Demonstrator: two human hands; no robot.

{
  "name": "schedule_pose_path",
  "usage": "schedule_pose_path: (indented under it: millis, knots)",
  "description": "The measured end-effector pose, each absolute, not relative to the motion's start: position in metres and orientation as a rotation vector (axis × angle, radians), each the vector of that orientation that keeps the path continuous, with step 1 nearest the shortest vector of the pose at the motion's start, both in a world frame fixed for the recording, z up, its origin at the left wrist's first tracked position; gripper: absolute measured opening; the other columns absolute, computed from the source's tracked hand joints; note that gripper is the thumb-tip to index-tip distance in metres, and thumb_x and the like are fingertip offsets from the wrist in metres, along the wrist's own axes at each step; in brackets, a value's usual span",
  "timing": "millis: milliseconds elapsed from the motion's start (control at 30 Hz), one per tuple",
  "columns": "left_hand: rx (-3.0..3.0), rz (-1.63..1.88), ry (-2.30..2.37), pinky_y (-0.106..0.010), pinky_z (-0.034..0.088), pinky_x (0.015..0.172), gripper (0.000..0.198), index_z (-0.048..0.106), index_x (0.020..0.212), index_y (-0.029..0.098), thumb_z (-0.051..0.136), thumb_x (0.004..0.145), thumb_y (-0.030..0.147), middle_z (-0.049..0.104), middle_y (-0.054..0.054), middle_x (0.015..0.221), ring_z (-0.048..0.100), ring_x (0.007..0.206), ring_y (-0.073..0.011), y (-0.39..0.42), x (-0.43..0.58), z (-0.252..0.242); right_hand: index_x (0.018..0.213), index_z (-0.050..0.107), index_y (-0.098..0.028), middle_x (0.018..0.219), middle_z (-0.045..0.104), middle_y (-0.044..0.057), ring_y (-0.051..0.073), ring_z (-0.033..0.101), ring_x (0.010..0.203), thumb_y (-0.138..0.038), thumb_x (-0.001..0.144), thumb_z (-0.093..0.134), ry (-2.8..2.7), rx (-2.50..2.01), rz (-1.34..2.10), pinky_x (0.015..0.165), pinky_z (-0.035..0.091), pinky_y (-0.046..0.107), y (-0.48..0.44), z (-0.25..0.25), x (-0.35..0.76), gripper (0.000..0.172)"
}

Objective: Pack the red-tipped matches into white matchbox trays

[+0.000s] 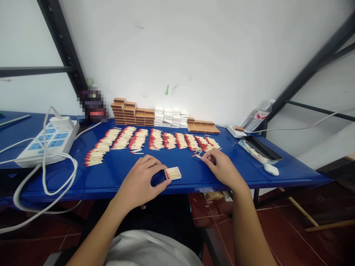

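Near the front edge of the blue table, my left hand (146, 175) grips a small white matchbox tray (177, 178) by its left end, between thumb and fingers. Several red-tipped matches (173, 173) lie side by side in the tray. To the right, my right hand (220, 166) is closed in a pinch on matches (197, 156) with red heads pointing left; their exact count I cannot make out. Just beyond it a few loose matches lie by a row of match piles (156, 139) that runs across the table.
Brown matchbox sleeves (131, 112) and white trays (171, 117) are stacked along the wall, with more brown sleeves (203, 127) beside them. A power strip (41, 142) with looping white cables stands left. At right are a bottle (256, 116), a black open case (260, 147) and a white earphone case (271, 169).
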State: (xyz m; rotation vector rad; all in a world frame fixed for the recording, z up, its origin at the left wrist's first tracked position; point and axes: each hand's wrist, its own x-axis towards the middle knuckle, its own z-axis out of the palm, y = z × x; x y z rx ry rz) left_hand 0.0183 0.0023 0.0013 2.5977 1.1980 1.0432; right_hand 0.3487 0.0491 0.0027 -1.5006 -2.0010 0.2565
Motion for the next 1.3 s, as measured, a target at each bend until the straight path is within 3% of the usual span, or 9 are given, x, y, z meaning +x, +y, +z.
schedule_pose_path:
  millis: [767,1300]
  knots:
    - [2.605,1.074,1.184,-0.046,0.052,0.104,0.025,0.076,0.116,0.021,0.078,0.097,0.037,0.074,-0.007,0.111,0.065,0.109,-0.0261,0.001,0.019,0.002,0.096,0.067,-0.024,0.096,0.065,0.005,0.021,0.059,0.086,-0.039,0.108,0.06,-2.085,-1.265,0.432,0.076,0.049,0.036,0.015,0.022,0.293,0.021]
    - [2.6,1.09,1.165,-0.044,0.051,0.102,0.024,0.075,0.116,0.02,0.077,0.098,0.037,0.074,-0.006,0.11,0.064,0.108,-0.0247,0.001,0.02,0.002,0.097,0.066,-0.023,0.1,0.063,0.003,0.019,0.059,0.092,-0.021,0.109,0.06,-2.182,-1.157,0.555,0.082,0.046,0.033,0.004,0.021,0.266,0.013]
